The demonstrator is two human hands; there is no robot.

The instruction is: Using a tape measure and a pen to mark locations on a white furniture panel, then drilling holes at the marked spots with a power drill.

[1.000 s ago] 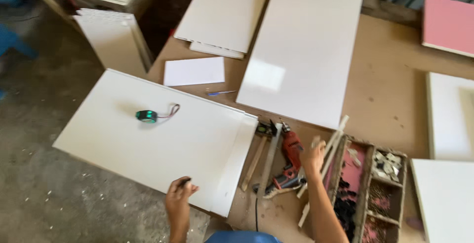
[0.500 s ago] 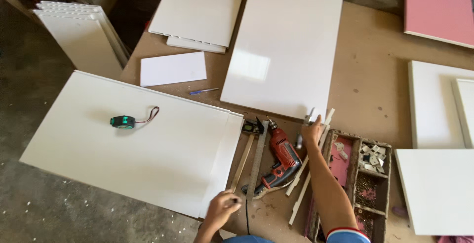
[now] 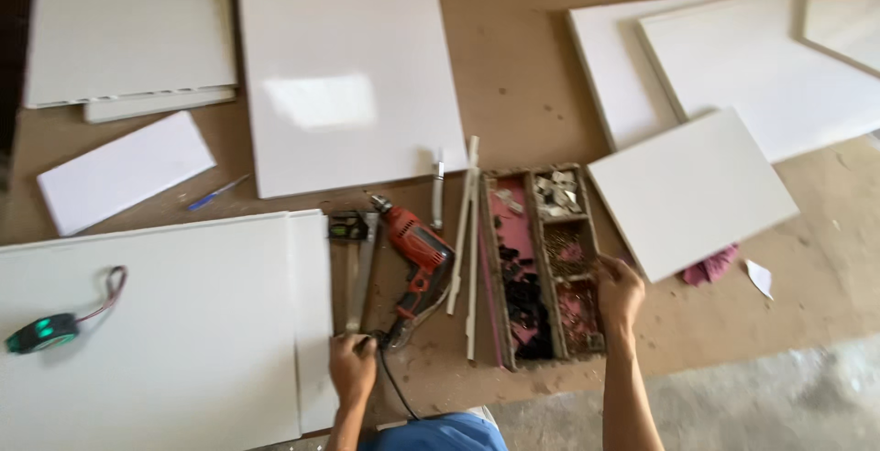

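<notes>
Head view, left hand: our left hand (image 3: 352, 368) is curled shut at the near end of the square ruler (image 3: 359, 272), right by the drill's black cord (image 3: 396, 391); we cannot tell which of the two the fingers actually pinch.
Head view, right hand: our right hand (image 3: 621, 291) rests on the right rim of the wooden tray (image 3: 594, 258), fingers bent over the edge and pressed together, holding nothing loose.
Tray: long, split into compartments of screws and small fittings, lying between the red drill (image 3: 414, 254) and a white board (image 3: 689, 190).
Drill: lying on its side, bit pointing away from us, just beside the ruler.
Large panel: the big white panel (image 3: 156, 323) lies left of the ruler, with a green tape measure (image 3: 38, 333) on it.
Step in hand: we judge it as gathering tools and fittings beside the panel.
Next move: probably needs a firmer, clearer grip with the left hand, and fingers dipping into one tray compartment.
</notes>
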